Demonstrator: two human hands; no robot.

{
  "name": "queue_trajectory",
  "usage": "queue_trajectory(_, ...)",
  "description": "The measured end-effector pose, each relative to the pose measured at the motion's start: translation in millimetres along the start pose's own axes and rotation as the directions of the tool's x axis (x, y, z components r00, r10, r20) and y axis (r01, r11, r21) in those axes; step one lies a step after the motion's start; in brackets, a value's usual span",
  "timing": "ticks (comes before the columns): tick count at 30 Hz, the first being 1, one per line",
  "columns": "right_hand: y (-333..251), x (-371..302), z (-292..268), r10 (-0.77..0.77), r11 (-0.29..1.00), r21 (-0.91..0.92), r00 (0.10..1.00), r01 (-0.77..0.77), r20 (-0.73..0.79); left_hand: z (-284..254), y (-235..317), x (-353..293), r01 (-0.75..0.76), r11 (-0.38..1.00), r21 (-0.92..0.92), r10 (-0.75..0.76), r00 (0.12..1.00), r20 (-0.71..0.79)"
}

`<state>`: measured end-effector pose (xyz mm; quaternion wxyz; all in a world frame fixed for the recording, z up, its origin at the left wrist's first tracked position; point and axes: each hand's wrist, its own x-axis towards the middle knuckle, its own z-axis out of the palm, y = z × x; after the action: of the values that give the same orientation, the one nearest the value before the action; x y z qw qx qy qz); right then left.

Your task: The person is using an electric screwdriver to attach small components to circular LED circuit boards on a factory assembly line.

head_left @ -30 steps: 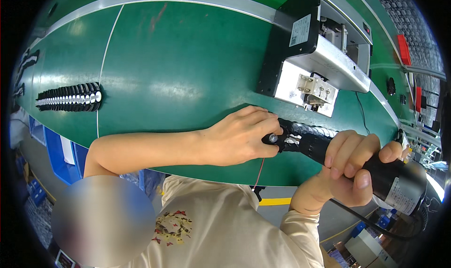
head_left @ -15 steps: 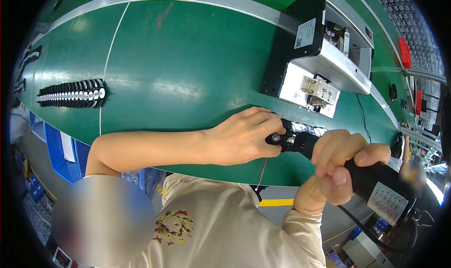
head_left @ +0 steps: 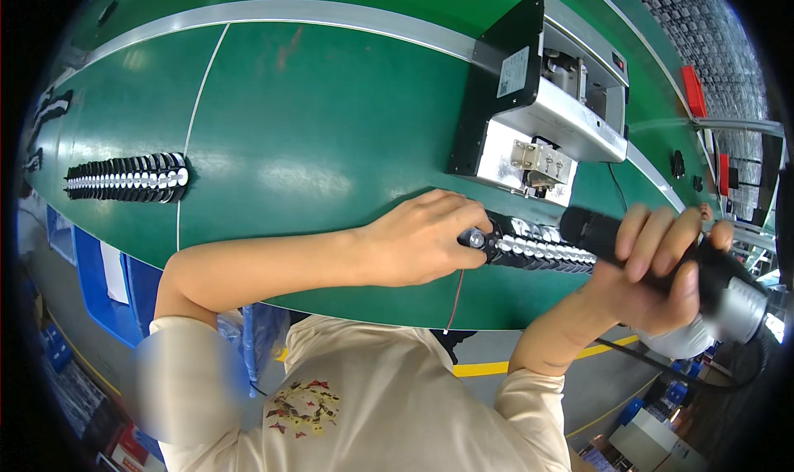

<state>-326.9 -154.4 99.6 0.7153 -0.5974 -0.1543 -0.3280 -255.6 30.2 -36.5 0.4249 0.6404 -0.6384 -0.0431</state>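
My left hand is closed on a black part with a round metal piece at the left end of a row of black parts with silver discs. A thin red wire hangs from beside that end toward the table's near edge. My right hand is wrapped around a black cylindrical power screwdriver with a cable. Its nose points left, above the right portion of the row, and its tip is hard to make out. A similar row lies apart at the far left.
A black and silver bench machine stands behind the row, with a small metal fixture at its front. Blue bins sit below the table's left edge. A red bin is at the far right. The green tabletop has a metal rail behind it.
The screwdriver has moved right and up, away from the part in my left hand, uncovering more of the row. My left hand keeps its hold. The whole view has shifted slightly.
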Motion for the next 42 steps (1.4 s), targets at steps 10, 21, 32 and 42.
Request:
queue_trajectory(10, 19.2, 22.4, -2.3, 0.061, 0.997, -0.04, 0.998, -0.061, -0.003, -2.8, -4.5, 1.7, 0.008, 0.998, -0.063, -0.01, 1.0, -0.026)
queue_trajectory(21, -0.7, -16.3, 10.5, 0.103, 0.994, -0.048, 0.995, -0.102, 0.017, -2.6, -3.1, -0.9, 0.026, 0.995, -0.097, -0.034, 0.996, -0.079)
queue_trajectory(32, 9.4, -45.6, 9.7, 0.165, 0.985, -0.054, 0.986, -0.164, 0.011, 0.2, -3.6, -2.6, 0.038, 0.997, -0.063, -0.041, 0.998, -0.041)
queue_trajectory(42, 10.1, -44.2, 18.1, 0.115, 0.976, -0.21, 0.949, -0.054, 0.294, -6.2, 1.2, 0.6, 0.038, 0.996, -0.08, -0.039, 0.999, -0.012)
